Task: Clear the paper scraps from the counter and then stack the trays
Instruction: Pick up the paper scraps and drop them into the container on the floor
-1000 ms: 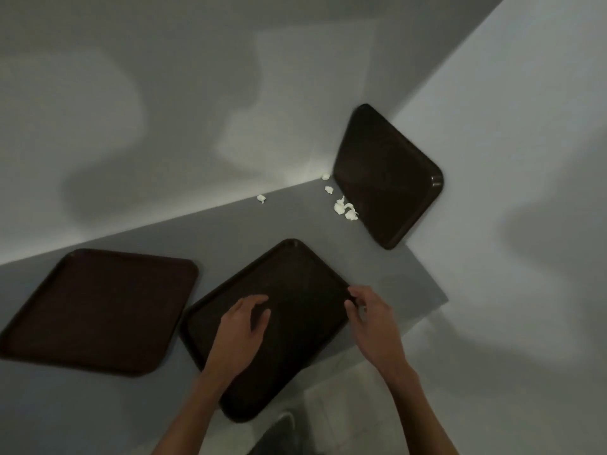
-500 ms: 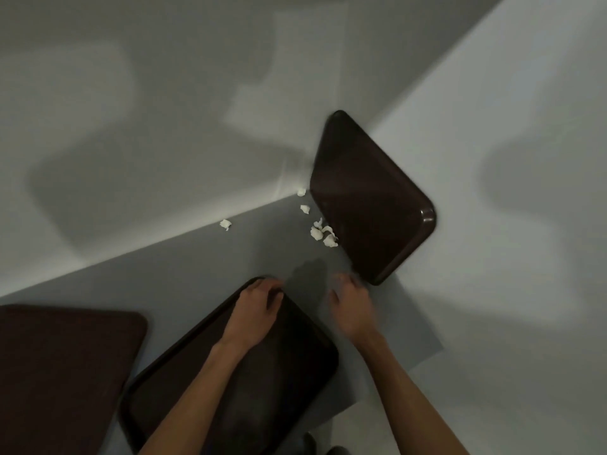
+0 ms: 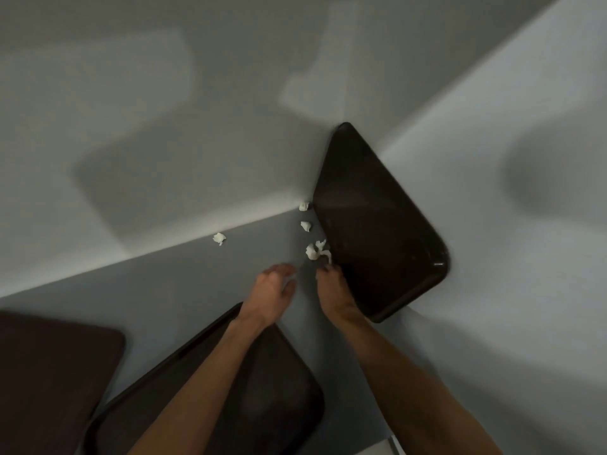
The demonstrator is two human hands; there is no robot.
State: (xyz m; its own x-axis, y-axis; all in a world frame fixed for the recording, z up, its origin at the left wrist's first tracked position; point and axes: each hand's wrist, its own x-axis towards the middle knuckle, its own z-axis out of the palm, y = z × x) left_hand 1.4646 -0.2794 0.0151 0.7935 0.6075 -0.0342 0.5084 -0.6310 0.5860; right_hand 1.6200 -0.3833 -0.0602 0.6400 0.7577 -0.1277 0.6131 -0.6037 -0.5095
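A: Now, hand status?
B: Left hand (image 3: 274,290) loosely curled, empty, beyond the near tray (image 3: 262,399). Right hand (image 3: 331,292) touches the scraps (image 3: 314,251); pinch unconfirmed.
A: Procedure?
B: Pinch the nearest scraps first, then gather the rest along the counter's (image 3: 197,290) back edge, beside the leaning tray (image 3: 377,224).

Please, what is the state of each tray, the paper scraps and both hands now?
leaning tray: standing on edge, leaning against the wall.
middle tray: flat on counter.
left tray: flat on counter.
paper scraps: loose on counter, uncollected.
left hand: loosely curled, empty.
right hand: fingertips near scraps, holding nothing.
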